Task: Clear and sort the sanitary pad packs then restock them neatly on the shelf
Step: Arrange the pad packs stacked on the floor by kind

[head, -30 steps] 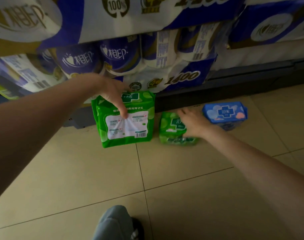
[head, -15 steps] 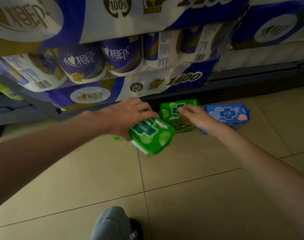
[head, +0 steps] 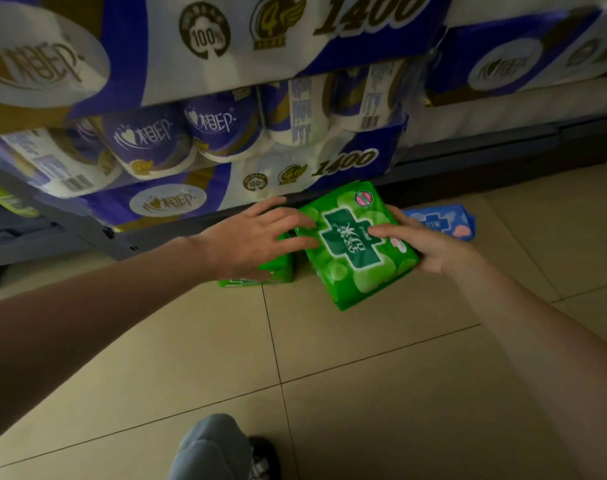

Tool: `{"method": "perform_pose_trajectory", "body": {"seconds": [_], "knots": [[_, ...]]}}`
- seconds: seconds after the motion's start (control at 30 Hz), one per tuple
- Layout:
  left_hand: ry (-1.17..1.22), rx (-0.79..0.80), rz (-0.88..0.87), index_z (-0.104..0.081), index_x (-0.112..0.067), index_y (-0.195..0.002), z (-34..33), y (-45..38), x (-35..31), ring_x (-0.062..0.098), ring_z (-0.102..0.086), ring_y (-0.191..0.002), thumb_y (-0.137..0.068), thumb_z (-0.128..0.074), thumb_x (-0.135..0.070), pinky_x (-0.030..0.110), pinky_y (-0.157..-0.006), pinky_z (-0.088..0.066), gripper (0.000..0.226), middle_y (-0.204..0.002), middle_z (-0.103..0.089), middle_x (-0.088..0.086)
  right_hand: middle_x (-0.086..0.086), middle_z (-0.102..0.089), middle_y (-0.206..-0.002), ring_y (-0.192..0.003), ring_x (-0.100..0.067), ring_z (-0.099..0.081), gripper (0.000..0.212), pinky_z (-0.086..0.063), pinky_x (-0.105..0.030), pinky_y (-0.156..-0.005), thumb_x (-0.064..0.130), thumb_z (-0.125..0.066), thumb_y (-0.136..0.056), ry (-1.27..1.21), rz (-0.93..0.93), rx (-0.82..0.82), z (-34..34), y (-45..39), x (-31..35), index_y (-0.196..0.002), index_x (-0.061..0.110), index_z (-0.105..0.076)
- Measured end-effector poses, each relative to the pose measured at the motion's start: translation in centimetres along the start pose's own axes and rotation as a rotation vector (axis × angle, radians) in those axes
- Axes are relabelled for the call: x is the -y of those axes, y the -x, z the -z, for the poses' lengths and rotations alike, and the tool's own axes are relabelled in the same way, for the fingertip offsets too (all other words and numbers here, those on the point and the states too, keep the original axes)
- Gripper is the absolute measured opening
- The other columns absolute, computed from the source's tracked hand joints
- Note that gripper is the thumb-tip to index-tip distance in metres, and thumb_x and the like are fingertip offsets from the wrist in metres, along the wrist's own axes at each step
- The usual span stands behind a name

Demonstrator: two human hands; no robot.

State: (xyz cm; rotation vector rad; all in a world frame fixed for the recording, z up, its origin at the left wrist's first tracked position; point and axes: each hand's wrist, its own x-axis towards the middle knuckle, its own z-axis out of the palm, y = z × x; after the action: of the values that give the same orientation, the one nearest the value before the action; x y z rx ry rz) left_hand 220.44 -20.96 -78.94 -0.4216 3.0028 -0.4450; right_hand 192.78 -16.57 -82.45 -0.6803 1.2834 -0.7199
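Two green pad packs sit low before the shelf: your right hand [head: 433, 247] grips the tilted green pack [head: 357, 247], thumb across its face, while your left hand [head: 257, 237] rests spread fingers on the second green pack [head: 260, 271] on the floor; a blue pack [head: 444, 223] lies just behind.

Shop aisle: shelved toilet-roll packs [head: 198, 147]

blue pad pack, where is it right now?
Head view, right of centre: the blue plastic sanitary pad pack lies on the beige tiled floor by the dark shelf base, just behind the right hand holding a green pack.
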Motion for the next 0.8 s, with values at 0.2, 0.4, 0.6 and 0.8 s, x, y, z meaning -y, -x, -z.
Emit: {"method": "perform_pose_trajectory", "body": {"seconds": [0.2,0.4,0.6,0.8], "knots": [[1.560,0.192,1.014,-0.007,-0.033,-0.148,1.2,-1.0,-2.6,0.026,-0.034,-0.135,-0.057,-0.070,-0.061,0.047,-0.106,-0.035,0.114,-0.151,-0.028,0.008,-0.006,-0.059,-0.124,-0.093,-0.019,-0.065,0.073,-0.058,-0.031,-0.065,0.012,-0.067,-0.077,-0.020,0.024,-0.043,-0.6,1.6,-1.1,-0.140,0.026,-0.033],[1.700,0.010,1.037,-0.016,-0.034,-0.147,0.8,-3.2,-2.5,0.010,-0.058,-0.099,-0.073,-0.077,-0.016,0.029,-0.072,-0.052,0.098,-0.118,-0.055,-0.005,-0.002,-0.060,-0.127,-0.112,-0.020,-0.059,0.084,-0.047,-0.041,-0.098,0.013,-0.072,-0.068,-0.030,0.051,0.062,-1.7,1.7,-1.6,-0.143,0.024,-0.033],[0.426,0.533,0.481,-0.001,-0.034,-0.149,0.7,-5.5,-2.5,0.037,-0.033,-0.129,-0.070,-0.078,-0.037,0.050,-0.106,-0.033,0.111,-0.144,-0.026,0.009,0.000,-0.002,-0.159,-0.145,-0.021,-0.003,0.116,-0.012,-0.043,-0.117,0.033,-0.083,-0.066,1.255,0.458,-0.104,-4.2,1.8,-0.4,-0.150,0.030,-0.004],[0.369,0.465,0.480,-0.006,-0.025,-0.150,-0.7,-6.4,-6.5,0.030,-0.016,-0.141,-0.082,-0.068,-0.034,0.045,-0.113,-0.026,0.092,-0.156,-0.011,0.006,-0.002,-0.022,-0.147,-0.133,-0.025,-0.034,0.109,-0.041,-0.041,-0.101,0.029,-0.082,-0.069,1.402,0.355,-0.116,-3.9,-0.3,-3.6,-0.150,0.019,-0.010]]}}
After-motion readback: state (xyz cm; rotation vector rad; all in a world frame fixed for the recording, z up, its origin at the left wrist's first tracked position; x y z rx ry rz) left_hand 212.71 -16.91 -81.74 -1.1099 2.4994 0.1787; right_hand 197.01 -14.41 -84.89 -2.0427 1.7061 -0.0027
